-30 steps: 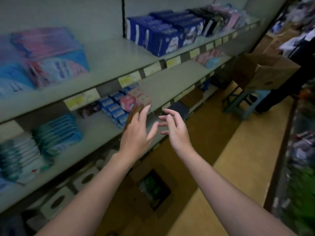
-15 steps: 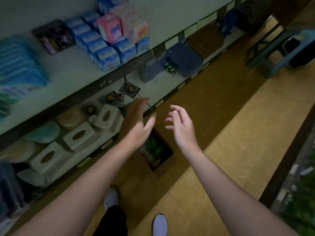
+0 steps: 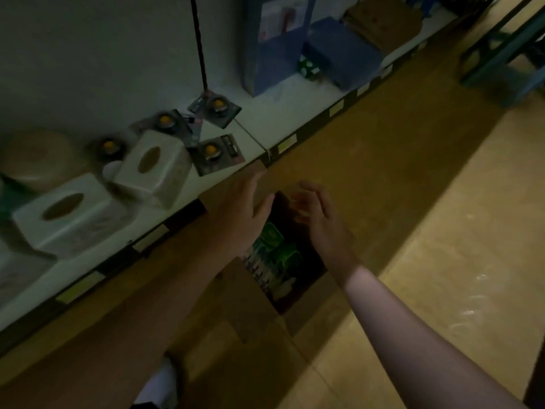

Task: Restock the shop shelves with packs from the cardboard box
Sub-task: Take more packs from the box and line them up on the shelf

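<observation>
The cardboard box [image 3: 250,302] stands on the floor [image 3: 442,231] in the lower middle of the frame, close against the foot of the bottom shelf [image 3: 265,128]. That placing probably keeps each lift from box to shelf short. Its flaps are folded outward, so the green packs [image 3: 272,240] inside lie exposed in the dark opening. Both hands hover above that opening, palms turned toward each other. The left hand [image 3: 244,208] has its fingers straight and spread, and its grip is wide and has hold of nothing. The right hand [image 3: 318,219], somewhat blurred, has its fingers loosely bent and is likewise empty. Held facing like this, they look set to go down on either side of a pack and take it between them, though neither touches one yet. On the shelf at the left of the frame stand white tissue boxes [image 3: 153,169], with blister cards [image 3: 216,109] showing orange discs scattered beside them. Blue packs [image 3: 274,39] stand upright toward the upper middle. The bare stretch of shelf between the cards and the blue packs seems the likely place for new stock, but that is a guess. A stool [image 3: 501,54] shows at the upper right, well apart from the box.
</observation>
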The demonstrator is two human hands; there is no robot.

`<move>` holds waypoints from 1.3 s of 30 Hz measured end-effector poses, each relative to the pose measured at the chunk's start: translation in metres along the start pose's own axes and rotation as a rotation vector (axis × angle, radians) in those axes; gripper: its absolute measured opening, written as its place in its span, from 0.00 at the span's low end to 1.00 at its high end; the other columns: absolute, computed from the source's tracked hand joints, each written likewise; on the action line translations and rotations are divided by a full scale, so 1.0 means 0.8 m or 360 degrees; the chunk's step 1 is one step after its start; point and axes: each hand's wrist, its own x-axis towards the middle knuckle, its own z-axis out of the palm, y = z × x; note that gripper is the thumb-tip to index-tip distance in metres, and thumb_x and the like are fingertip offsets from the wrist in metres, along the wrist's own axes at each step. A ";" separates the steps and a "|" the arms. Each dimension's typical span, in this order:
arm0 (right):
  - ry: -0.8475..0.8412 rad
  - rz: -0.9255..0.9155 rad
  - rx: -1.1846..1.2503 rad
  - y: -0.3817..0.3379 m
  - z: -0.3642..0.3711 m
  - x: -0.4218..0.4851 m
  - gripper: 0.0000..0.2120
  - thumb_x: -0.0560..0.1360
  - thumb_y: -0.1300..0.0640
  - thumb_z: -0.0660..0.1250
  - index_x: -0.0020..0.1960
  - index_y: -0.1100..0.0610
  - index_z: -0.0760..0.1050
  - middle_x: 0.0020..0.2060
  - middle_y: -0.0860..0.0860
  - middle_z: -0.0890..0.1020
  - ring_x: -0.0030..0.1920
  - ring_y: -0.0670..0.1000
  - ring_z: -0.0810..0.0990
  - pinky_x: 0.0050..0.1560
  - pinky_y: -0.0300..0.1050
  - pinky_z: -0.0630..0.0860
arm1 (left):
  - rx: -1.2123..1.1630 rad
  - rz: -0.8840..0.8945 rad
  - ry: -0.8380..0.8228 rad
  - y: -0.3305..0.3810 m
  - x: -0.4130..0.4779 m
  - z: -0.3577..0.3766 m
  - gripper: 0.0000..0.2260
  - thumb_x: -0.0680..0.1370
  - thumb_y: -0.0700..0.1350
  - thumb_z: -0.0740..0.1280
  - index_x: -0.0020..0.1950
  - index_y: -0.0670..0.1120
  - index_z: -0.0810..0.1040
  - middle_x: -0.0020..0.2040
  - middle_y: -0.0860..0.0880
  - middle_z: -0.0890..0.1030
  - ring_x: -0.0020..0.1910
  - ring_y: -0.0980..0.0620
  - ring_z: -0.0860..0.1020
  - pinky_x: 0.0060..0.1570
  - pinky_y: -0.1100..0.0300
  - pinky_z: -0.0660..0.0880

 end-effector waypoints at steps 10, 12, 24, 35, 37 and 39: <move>-0.0027 -0.0099 -0.0081 0.139 0.029 0.053 0.12 0.84 0.56 0.52 0.60 0.52 0.73 0.53 0.53 0.81 0.53 0.50 0.81 0.53 0.46 0.79 | 0.0245 0.0234 -0.0404 -0.113 0.037 0.084 0.20 0.82 0.50 0.58 0.74 0.50 0.61 0.67 0.47 0.71 0.61 0.48 0.73 0.56 0.54 0.73; -0.0063 -0.0126 -0.0159 0.155 0.030 0.063 0.12 0.84 0.55 0.52 0.60 0.52 0.73 0.52 0.52 0.81 0.53 0.50 0.81 0.54 0.47 0.78 | 0.0264 0.0255 -0.0491 -0.126 0.044 0.090 0.20 0.82 0.50 0.58 0.74 0.50 0.62 0.68 0.47 0.71 0.61 0.49 0.73 0.57 0.52 0.74; -0.1169 0.0314 -0.2112 0.244 0.036 0.101 0.15 0.82 0.58 0.56 0.68 0.59 0.69 0.62 0.57 0.75 0.49 0.54 0.76 0.50 0.51 0.73 | 0.0343 0.0107 -0.0692 -0.153 0.058 0.105 0.16 0.83 0.39 0.56 0.71 0.49 0.66 0.70 0.49 0.69 0.65 0.50 0.71 0.60 0.54 0.72; -0.1060 0.0280 -0.2723 0.250 0.060 0.087 0.24 0.83 0.57 0.55 0.77 0.58 0.54 0.75 0.58 0.60 0.74 0.60 0.58 0.70 0.55 0.61 | 0.0534 0.0269 -0.0631 -0.161 0.051 0.114 0.15 0.83 0.40 0.55 0.69 0.49 0.68 0.69 0.50 0.70 0.64 0.51 0.71 0.59 0.57 0.70; -0.1188 0.0109 -0.2942 0.244 0.058 0.084 0.23 0.83 0.57 0.54 0.76 0.60 0.56 0.74 0.59 0.62 0.73 0.60 0.60 0.68 0.50 0.65 | 0.0572 0.0290 -0.0646 -0.162 0.052 0.115 0.14 0.83 0.40 0.55 0.68 0.49 0.69 0.68 0.49 0.70 0.63 0.51 0.71 0.59 0.54 0.71; -0.1263 -0.0103 -0.2999 0.246 0.054 0.087 0.21 0.83 0.57 0.54 0.75 0.60 0.60 0.73 0.59 0.63 0.73 0.60 0.61 0.62 0.41 0.68 | 0.0604 0.0295 -0.0662 -0.163 0.052 0.115 0.14 0.83 0.41 0.55 0.67 0.50 0.70 0.67 0.49 0.71 0.59 0.51 0.73 0.58 0.51 0.72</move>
